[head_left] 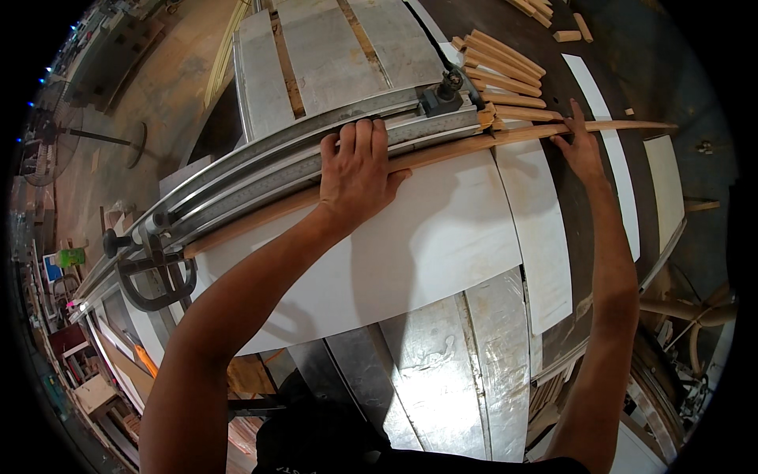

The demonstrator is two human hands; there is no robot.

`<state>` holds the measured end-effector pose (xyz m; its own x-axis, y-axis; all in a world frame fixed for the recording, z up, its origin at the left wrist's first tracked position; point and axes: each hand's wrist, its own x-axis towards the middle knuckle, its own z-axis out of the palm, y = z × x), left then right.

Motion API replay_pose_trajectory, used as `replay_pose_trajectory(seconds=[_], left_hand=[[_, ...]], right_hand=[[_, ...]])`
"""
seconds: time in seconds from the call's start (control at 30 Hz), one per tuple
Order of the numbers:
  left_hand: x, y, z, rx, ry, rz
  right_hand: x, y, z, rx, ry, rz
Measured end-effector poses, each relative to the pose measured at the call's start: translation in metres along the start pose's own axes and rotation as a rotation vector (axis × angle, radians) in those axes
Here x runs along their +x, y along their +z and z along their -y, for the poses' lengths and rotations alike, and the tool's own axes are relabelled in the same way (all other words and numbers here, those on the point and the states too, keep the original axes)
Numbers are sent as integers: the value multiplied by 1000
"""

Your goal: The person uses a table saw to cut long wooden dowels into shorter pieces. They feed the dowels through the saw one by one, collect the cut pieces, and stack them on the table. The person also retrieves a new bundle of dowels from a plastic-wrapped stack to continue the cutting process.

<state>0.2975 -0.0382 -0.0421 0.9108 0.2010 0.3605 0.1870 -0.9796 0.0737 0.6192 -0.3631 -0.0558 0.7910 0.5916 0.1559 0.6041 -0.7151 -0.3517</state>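
Note:
A long wooden strip [450, 150] lies along the front of a metal fence [260, 175] and runs past its right end. My left hand [353, 170] is closed over fence and strip, its fingers curled over the metal and its thumb along the wood. Farther right, my right hand [582, 150] pinches the same strip, thumb on the near side and fingers on the far side. Several short wooden pieces [505, 67] lie fanned out beyond the strip, left of my right hand. Under the strip is a white sheet [426, 229].
A black clamp [158, 272] sits at the fence's left end, and a dark stop block [442, 95] near its right end. Slotted metal table [442, 355] shows nearest me. More offcuts [567, 35] lie at the far right. A fan [59, 134] stands at left.

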Motion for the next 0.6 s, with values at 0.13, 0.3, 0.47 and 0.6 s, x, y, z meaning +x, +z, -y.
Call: replay_pose_trajectory(seconds=[0.13,0.3,0.47,0.6], left_hand=[[0,0,0,-7,5,-17],[1,0,-1,2,3,-15],[0,0,0,2,-9,-6],[2,-2,-2,31,-16,4]], right_hand=[[1,0,-2,-7,-10,-8],[1,0,-7,12,-20,-8],[1,1,-4,-10,-38,-14],[-1,0,-4,1,-66,-33]])
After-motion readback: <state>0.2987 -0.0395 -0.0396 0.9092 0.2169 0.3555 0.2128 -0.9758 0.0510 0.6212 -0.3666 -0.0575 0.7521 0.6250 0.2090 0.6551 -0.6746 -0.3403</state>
